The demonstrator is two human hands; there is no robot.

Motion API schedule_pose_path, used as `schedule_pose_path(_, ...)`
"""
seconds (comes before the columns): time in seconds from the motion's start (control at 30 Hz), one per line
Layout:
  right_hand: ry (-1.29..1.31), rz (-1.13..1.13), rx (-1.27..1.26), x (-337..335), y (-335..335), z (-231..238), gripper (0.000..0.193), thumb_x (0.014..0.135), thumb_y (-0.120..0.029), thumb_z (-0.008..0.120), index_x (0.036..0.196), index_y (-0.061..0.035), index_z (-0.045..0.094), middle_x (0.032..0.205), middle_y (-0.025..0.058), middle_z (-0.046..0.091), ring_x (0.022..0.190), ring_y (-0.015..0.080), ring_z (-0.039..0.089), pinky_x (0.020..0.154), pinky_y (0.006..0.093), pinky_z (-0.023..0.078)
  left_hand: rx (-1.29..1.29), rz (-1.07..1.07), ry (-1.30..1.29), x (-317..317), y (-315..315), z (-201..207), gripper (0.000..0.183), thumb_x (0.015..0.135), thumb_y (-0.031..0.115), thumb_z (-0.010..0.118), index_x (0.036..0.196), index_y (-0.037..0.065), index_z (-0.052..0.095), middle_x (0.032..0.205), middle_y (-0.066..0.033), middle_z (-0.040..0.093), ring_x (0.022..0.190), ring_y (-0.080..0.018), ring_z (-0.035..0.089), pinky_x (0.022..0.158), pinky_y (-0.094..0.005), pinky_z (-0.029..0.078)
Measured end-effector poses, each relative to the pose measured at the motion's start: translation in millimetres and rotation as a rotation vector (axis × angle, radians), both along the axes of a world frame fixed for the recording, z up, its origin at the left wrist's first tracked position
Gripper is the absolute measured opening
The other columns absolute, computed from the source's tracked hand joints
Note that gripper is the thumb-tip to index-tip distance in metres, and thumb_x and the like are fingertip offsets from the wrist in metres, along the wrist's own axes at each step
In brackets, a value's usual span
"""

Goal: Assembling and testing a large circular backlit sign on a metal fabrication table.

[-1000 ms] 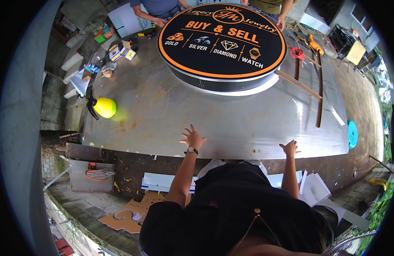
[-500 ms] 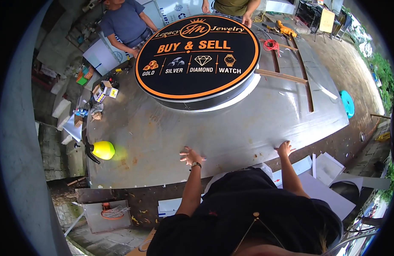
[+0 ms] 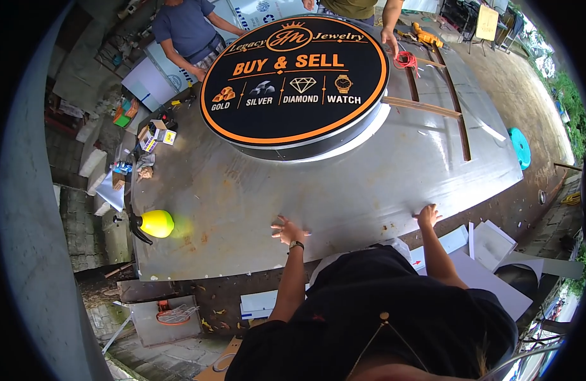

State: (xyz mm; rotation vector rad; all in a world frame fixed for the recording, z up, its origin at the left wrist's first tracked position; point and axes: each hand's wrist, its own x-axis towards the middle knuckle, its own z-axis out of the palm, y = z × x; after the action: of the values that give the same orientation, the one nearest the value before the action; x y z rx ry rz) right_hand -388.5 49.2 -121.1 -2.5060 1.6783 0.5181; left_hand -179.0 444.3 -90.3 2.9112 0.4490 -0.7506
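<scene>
grey metal table [image 3: 261,184] is spanning the middle of the view, directly ahead of the wearer; clock positions are referring to its centre. round black sign [image 3: 293,117] with orange border is sitting on it at twelve o'clock. two co-workers are standing behind, one [image 3: 182,32] near eleven, one [image 3: 350,9] near twelve. brown strips [image 3: 456,108] are lying around two. yellow spray bottle [image 3: 156,223] is lying between eight and nine. left hand [image 3: 289,230], at seven, is showing widely spread fingers, gripping nothing; right hand [image 3: 427,216], near four, is showing partly spread fingers, also gripping nothing; palm pressure: cannot tell. red coil [image 3: 406,60] is lying near one. wristwatch [image 3: 296,244] is circling the left wrist.
</scene>
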Motion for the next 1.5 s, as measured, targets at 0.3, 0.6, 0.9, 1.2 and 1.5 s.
schedule_pose_path(0.3, -0.769, 0.262, -0.040, 111.0, 18.7, 73.1, 0.031, 0.092, -0.025, 0.049, 0.076, 0.0001, 0.060, 0.074, 0.0228, 0.060, 0.072, 0.0398, 0.058, 0.065, 0.0426, 0.046, -0.333, 0.213, -0.711, 33.3, -47.6, -22.9, 0.064, 0.088, 0.045, 0.048, 0.134, 0.005, 0.027, 0.131, -0.0185, 0.030, 0.127, -0.0355, 0.024, 0.102, -0.0653, 0.016)
schedule_pose_path(0.6, -0.798, 0.490, -0.291, 376.7, 21.1, 119.9, 0.068, 0.090, -0.043, 0.048, 0.138, 0.0000, 0.028, 0.143, 0.0201, 0.028, 0.133, 0.0368, 0.025, 0.109, 0.0521, 0.017, -0.009, 0.094, -0.687, 72.3, -108.9, -43.5, 0.065, 0.085, 0.047, 0.048, 0.133, 0.007, 0.028, 0.138, -0.0138, 0.029, 0.135, -0.0316, 0.019, 0.103, -0.0670, 0.014)
schedule_pose_path(0.9, -0.702, 1.514, 1.572, 384.9, 309.3, 214.7, 0.025, 0.091, -0.027, 0.052, 0.106, -0.0106, 0.062, 0.093, 0.0130, 0.066, 0.087, 0.0235, 0.064, 0.078, 0.0393, 0.049, 0.039, 0.050, -0.793, 79.3, -82.3, -39.5, 0.060, 0.085, 0.039, 0.051, 0.132, 0.006, 0.033, 0.136, -0.0182, 0.037, 0.128, -0.0377, 0.034, 0.106, -0.0508, 0.027)
schedule_pose_path(1.2, -0.839, 0.640, -0.097, 491.3, 182.1, 107.0, 0.076, 0.091, -0.052, 0.040, 0.139, 0.0045, 0.024, 0.143, 0.0268, 0.023, 0.134, 0.0412, 0.020, 0.107, 0.0570, 0.013, 0.046, 0.067, -0.589, 81.8, -94.4, -57.1, 0.065, 0.084, 0.049, 0.043, 0.134, 0.009, 0.031, 0.140, -0.0142, 0.029, 0.135, -0.0352, 0.019, 0.106, -0.0627, 0.013)
schedule_pose_path(1.5, -1.019, 0.841, 1.416, 447.8, 291.9, 207.3, 0.010, 0.088, -0.015, 0.059, 0.088, -0.0063, 0.065, 0.090, 0.0064, 0.068, 0.089, 0.0186, 0.064, 0.084, 0.0329, 0.047, -0.623, 0.523, -0.748, 76.3, -80.5, -84.0, 0.067, 0.082, 0.045, 0.046, 0.136, 0.008, 0.029, 0.141, -0.0168, 0.030, 0.135, -0.0386, 0.019, 0.107, -0.0627, 0.011)
